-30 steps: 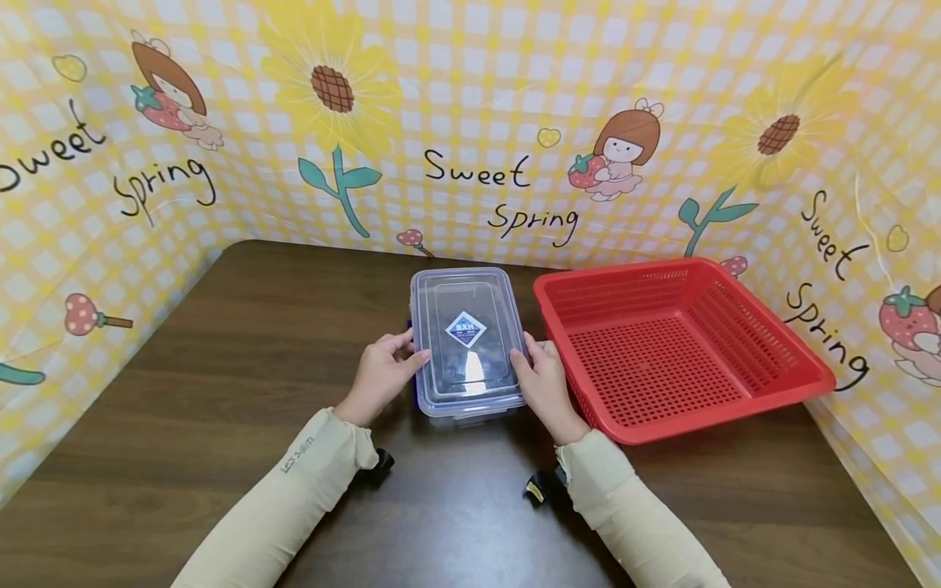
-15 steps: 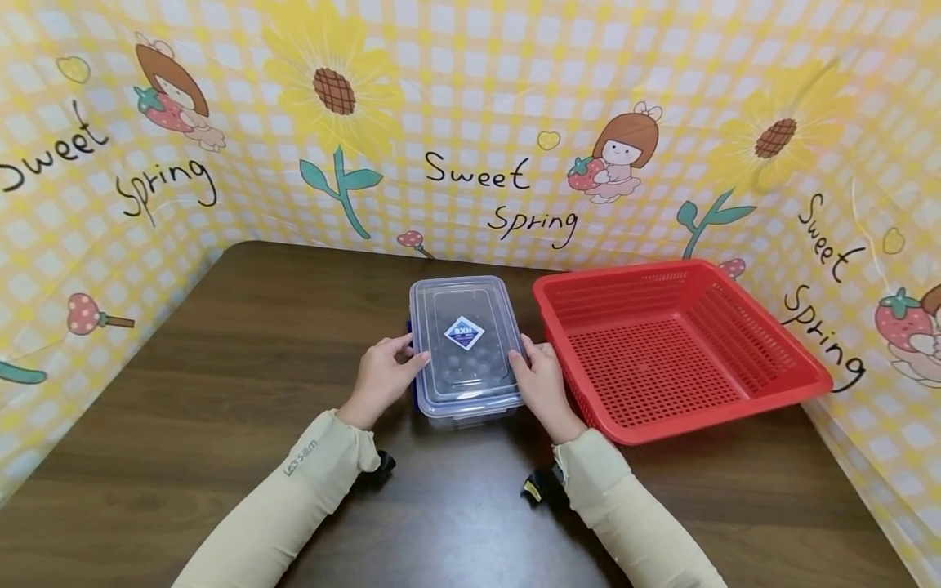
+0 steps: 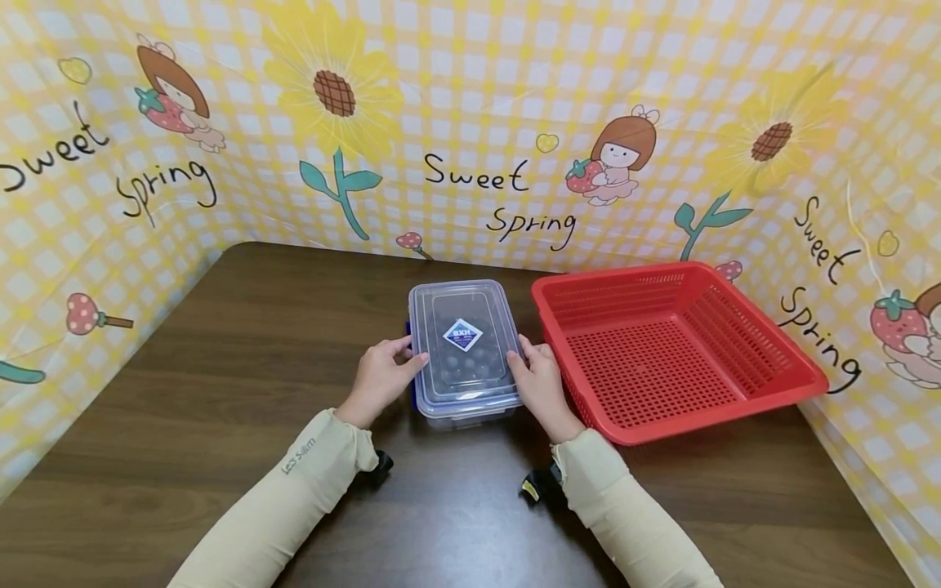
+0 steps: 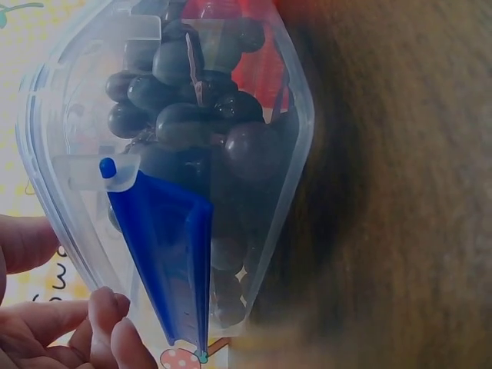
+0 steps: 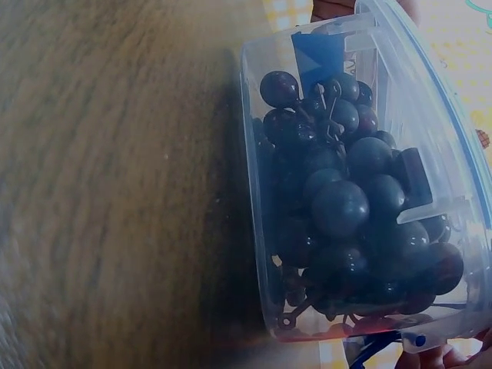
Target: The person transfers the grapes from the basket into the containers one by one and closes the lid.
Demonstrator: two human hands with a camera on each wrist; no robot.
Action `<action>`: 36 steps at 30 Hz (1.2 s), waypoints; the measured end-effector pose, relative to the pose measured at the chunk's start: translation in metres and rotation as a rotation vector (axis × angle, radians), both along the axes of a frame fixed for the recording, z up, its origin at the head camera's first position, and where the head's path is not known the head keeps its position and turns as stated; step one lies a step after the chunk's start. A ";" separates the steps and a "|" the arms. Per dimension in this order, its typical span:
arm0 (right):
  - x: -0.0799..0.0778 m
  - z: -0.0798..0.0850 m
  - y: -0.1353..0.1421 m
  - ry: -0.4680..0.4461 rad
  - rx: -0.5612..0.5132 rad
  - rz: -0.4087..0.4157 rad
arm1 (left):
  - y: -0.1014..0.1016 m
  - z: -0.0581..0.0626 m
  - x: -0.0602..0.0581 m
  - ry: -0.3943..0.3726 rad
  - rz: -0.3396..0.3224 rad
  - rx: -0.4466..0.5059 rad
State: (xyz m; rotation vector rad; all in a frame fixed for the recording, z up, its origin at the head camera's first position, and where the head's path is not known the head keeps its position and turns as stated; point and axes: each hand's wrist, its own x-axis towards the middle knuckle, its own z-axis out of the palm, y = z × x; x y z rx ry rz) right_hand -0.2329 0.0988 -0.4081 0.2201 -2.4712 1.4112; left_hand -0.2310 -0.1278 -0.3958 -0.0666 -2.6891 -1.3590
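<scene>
A clear plastic food container [image 3: 485,306] with a lid on it lies on the table in front of me, a blue and white diamond sticker on top. Dark grapes [image 5: 340,207] with bits of stem show through its wall in both wrist views. My left hand [image 3: 378,377] grips the left side, thumb on the lid's edge. On the opposite side, my right hand [image 3: 542,380] holds it the same way, fingers partly hidden behind the rim. A blue clasp [image 4: 165,254] stands swung out from the wall near my left fingers; another blue clasp [image 5: 377,347] juts out by the right ones.
A red perforated plastic basket [image 3: 724,412] stands close to the container's right on the brown wooden table [image 3: 220,384]. Behind and beside the table hangs a yellow checked cloth [image 3: 470,98] with printed flowers. Dark straps [image 3: 378,471] sit at the wrists.
The container's far end has come down and slightly toward me, and the glare on the lid has gone, so the grapes show through. Both hands keep their hold.
</scene>
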 end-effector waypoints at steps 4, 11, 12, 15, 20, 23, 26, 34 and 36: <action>0.000 0.000 0.000 -0.005 0.005 0.002 | 0.000 -0.001 0.000 -0.013 0.001 0.000; 0.000 0.000 0.000 -0.046 0.006 0.001 | 0.001 0.000 0.002 -0.036 0.001 0.021; 0.000 0.000 0.000 -0.048 0.012 0.003 | 0.001 0.000 0.003 -0.040 0.003 0.023; 0.000 0.000 0.000 -0.043 0.036 0.012 | 0.001 -0.001 0.003 -0.046 0.008 0.019; -0.001 -0.001 0.000 -0.017 0.088 0.009 | -0.001 -0.001 0.002 -0.046 0.005 0.006; 0.000 -0.002 -0.002 -0.031 0.096 0.011 | -0.002 -0.002 0.000 -0.053 0.004 0.003; 0.002 -0.002 -0.004 -0.053 0.092 0.027 | -0.005 -0.002 -0.001 -0.065 0.003 0.002; 0.001 -0.005 -0.003 -0.128 -0.012 0.016 | -0.015 0.000 -0.004 -0.081 -0.024 0.039; -0.001 -0.008 -0.001 -0.192 -0.099 0.015 | -0.016 0.000 -0.005 -0.100 -0.029 0.057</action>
